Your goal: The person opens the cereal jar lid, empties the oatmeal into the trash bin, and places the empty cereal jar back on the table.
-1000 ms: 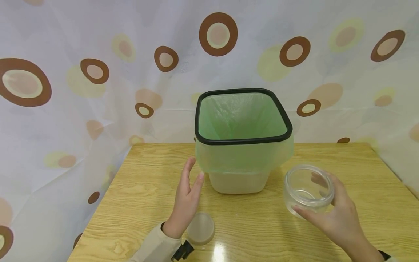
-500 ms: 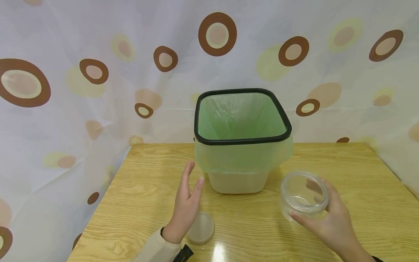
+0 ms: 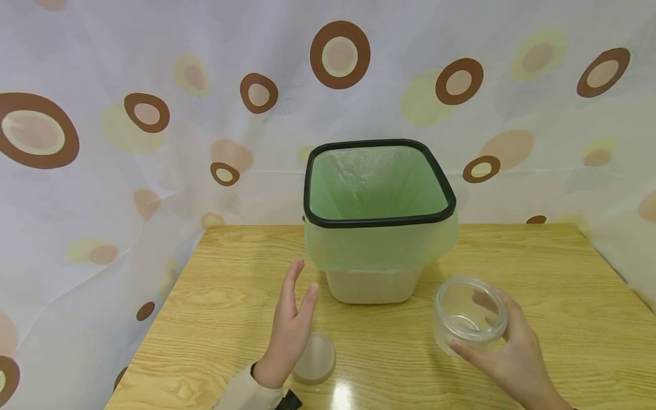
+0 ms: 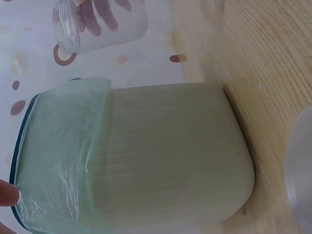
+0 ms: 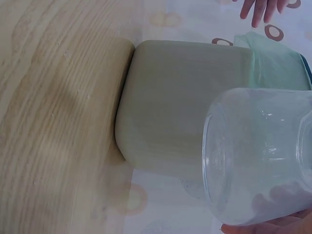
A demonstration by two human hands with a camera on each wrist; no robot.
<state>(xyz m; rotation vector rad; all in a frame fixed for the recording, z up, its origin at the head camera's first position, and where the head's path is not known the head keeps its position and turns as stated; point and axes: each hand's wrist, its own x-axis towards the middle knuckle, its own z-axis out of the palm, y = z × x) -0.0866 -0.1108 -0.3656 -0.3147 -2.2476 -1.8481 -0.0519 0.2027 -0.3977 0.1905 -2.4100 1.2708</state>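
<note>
My right hand (image 3: 512,347) grips a clear, open-topped jar (image 3: 445,324) from its right side, thumb at the front and fingers behind. In the right wrist view the jar (image 5: 258,151) is seen side-on, its base apart from the table. My left hand (image 3: 287,330) is held up with thumb and fingers extended, holding nothing. A round, pale translucent lid (image 3: 316,360) lies on the table beside the left wrist. Behind both hands stands a bin (image 3: 376,286) lined with a green plastic bag (image 3: 379,245), folded over under a black rim (image 3: 379,222).
The wooden table (image 3: 230,296) reaches back to a hanging sheet (image 3: 287,45) patterned with brown and yellow circles. The bin occupies the table's back middle, between the two hands. A glare spot (image 3: 341,396) shows at the front.
My right hand has brought the jar a little lower and to the left in the head view. The left hand has dropped slightly. The bin and the lid stay in place.
</note>
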